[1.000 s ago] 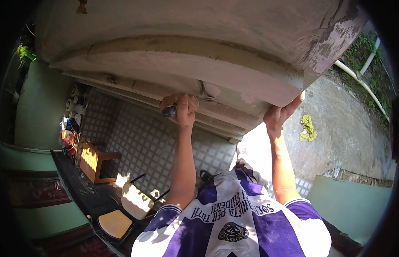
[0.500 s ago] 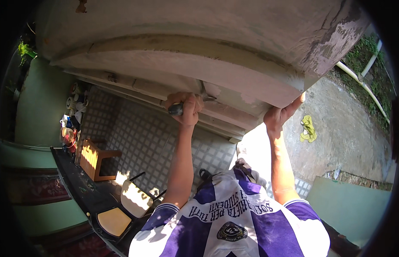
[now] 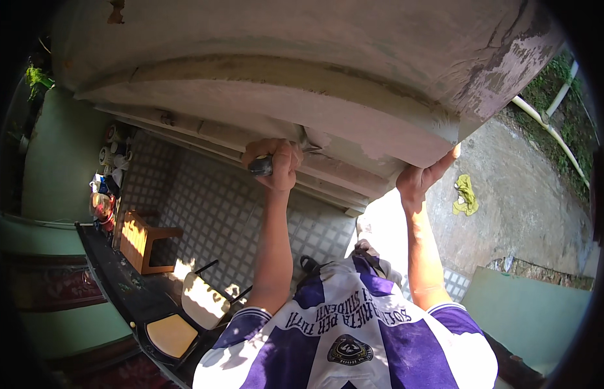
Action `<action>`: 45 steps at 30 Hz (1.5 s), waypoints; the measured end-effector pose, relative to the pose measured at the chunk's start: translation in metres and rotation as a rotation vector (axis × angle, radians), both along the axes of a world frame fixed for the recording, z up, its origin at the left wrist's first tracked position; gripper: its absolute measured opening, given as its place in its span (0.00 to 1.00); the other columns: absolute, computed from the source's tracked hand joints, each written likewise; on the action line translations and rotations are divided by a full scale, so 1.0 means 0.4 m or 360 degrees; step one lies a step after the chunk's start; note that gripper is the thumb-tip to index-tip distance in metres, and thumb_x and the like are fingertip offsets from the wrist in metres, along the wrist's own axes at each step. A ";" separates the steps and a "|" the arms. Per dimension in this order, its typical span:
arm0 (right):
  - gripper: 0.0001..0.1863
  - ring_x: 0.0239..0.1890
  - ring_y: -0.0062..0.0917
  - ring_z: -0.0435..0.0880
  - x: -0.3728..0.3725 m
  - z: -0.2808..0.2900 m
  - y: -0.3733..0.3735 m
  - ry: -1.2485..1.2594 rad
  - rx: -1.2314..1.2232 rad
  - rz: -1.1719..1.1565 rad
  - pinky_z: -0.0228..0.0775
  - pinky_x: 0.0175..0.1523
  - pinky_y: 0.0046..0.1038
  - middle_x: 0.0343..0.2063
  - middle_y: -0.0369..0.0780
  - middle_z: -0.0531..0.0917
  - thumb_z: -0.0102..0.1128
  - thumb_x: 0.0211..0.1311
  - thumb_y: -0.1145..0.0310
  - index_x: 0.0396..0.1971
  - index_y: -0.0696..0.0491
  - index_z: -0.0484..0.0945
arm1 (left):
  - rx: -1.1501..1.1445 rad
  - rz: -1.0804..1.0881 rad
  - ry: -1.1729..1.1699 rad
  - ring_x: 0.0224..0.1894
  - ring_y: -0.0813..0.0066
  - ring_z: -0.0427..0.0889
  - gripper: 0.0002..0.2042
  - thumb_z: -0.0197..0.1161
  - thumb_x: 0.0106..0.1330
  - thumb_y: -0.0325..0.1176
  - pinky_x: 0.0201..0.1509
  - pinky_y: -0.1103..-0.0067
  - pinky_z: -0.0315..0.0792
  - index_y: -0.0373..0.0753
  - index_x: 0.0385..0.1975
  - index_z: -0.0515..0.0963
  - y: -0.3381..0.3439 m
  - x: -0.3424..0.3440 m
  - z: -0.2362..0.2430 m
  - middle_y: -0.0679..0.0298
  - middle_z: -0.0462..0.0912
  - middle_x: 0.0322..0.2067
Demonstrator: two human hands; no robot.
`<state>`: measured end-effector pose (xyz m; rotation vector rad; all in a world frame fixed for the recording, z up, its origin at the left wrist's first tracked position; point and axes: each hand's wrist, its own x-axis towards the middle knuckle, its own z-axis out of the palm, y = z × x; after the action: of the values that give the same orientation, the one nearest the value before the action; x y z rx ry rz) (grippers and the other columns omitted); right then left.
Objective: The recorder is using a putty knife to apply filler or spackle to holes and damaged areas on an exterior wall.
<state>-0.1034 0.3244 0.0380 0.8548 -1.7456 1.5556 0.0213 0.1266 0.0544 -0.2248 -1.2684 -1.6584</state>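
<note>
My left hand (image 3: pixel 276 162) is closed around the dark rounded handle (image 3: pixel 260 166) of a scraper. The scraper's metal blade (image 3: pixel 308 142) lies against the underside of a pale plastered ledge (image 3: pixel 354 120), beside a patch where the surface looks different. Farther right, my right hand (image 3: pixel 415 180) is raised to the ledge's lower right corner. Its fingers are stretched out along the edge and hold nothing; part of them is hidden by the ledge.
Below is a tiled floor (image 3: pixel 217 188). A wooden stool (image 3: pixel 143 240) and a chair with a pale seat (image 3: pixel 205 299) stand at lower left, near cluttered containers (image 3: pixel 107 155). A yellow-green cloth (image 3: pixel 466 196) lies on the concrete at right. White pipes (image 3: pixel 548 129) run beyond.
My left hand has shifted slightly left and up with the scraper. The right hand stays at the ledge's corner, with barely any movement.
</note>
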 end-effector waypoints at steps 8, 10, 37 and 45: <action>0.28 0.58 0.30 0.62 -0.020 -0.029 0.007 -0.0077 -0.0102 0.0060 0.53 0.60 0.32 0.57 0.48 0.60 0.42 0.67 0.67 0.63 0.59 0.45 | 0.0088 -0.0103 0.0015 0.07 0.82 0.61 0.17 0.54 0.54 0.23 0.10 0.82 0.56 0.37 0.07 0.56 0.022 0.000 0.001 0.68 0.63 0.05; 0.29 0.58 0.30 0.62 -0.019 -0.025 0.004 -0.0073 -0.0109 0.0072 0.53 0.60 0.32 0.57 0.48 0.60 0.43 0.67 0.67 0.62 0.59 0.45 | 0.0135 -0.0083 0.0028 0.07 0.82 0.61 0.16 0.53 0.53 0.23 0.10 0.83 0.57 0.37 0.07 0.57 0.027 -0.011 0.002 0.68 0.63 0.05; 0.19 0.43 0.24 0.65 0.011 0.018 -0.025 -0.0015 -0.0185 -0.0079 0.57 0.49 0.26 0.40 0.40 0.64 0.39 0.69 0.59 0.50 0.57 0.57 | -0.0037 0.0095 -0.0147 0.06 0.82 0.61 0.17 0.55 0.52 0.23 0.11 0.82 0.57 0.38 0.06 0.57 -0.009 -0.030 -0.008 0.69 0.62 0.04; 0.19 0.44 0.24 0.64 -0.004 0.008 -0.014 -0.0009 -0.0119 -0.0104 0.56 0.50 0.27 0.41 0.41 0.64 0.38 0.69 0.59 0.50 0.57 0.56 | 0.0204 -0.0038 0.0179 0.06 0.83 0.55 0.17 0.56 0.58 0.27 0.10 0.82 0.51 0.37 0.10 0.58 0.016 -0.001 -0.011 0.69 0.57 0.05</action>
<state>-0.1051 0.3188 0.0411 0.7504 -1.6914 1.5712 0.0209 0.1329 0.0498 -0.2522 -1.0758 -1.7160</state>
